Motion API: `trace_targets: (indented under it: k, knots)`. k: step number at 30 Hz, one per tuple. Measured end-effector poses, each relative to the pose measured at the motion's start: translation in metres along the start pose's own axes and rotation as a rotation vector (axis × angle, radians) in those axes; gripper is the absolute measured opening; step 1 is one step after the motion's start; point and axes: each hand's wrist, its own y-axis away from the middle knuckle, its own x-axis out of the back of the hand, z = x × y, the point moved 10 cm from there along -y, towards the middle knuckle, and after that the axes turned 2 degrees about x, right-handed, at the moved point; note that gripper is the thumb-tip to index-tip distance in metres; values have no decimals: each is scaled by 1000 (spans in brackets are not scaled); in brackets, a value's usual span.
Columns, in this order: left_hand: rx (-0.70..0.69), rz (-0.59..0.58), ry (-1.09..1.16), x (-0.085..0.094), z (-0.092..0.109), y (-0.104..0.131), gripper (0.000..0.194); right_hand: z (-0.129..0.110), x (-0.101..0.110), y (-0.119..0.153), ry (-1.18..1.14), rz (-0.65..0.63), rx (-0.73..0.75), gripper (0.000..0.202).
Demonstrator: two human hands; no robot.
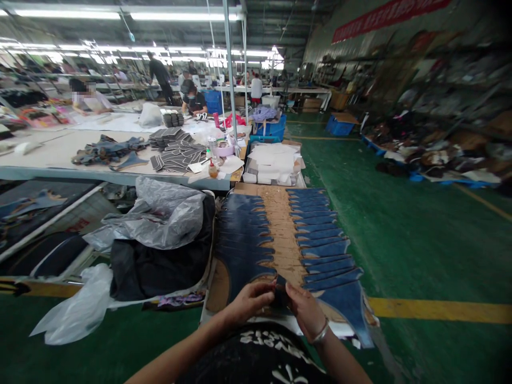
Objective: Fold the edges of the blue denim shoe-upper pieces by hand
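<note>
Your left hand (253, 300) and right hand (307, 312) nearly meet, fingertips narrowed around 1 small dark piece (281, 293). Beyond, 2 rows of overlapping, curved blue pieces (244, 229) lie spread on a tan board (282, 229); whether any is finished, you cannot tell. Farther off, grey pale-edged pieces (176, 152) lie heaped on the long pale table (52, 146).
</note>
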Motion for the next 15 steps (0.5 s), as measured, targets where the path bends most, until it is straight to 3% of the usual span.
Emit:
trace_targets:
  k: [4, 9, 15]
  knots:
    - [55, 75, 18, 6, 1, -3, 42, -5, -4, 4, 76, 27, 63, 35]
    - [43, 49, 166, -7, 2, -6, 35, -4, -19, 7, 98, -24, 56, 38]
    - [2, 106, 241, -10, 5, -4, 21, 9, -28, 11, -25, -55, -9, 44]
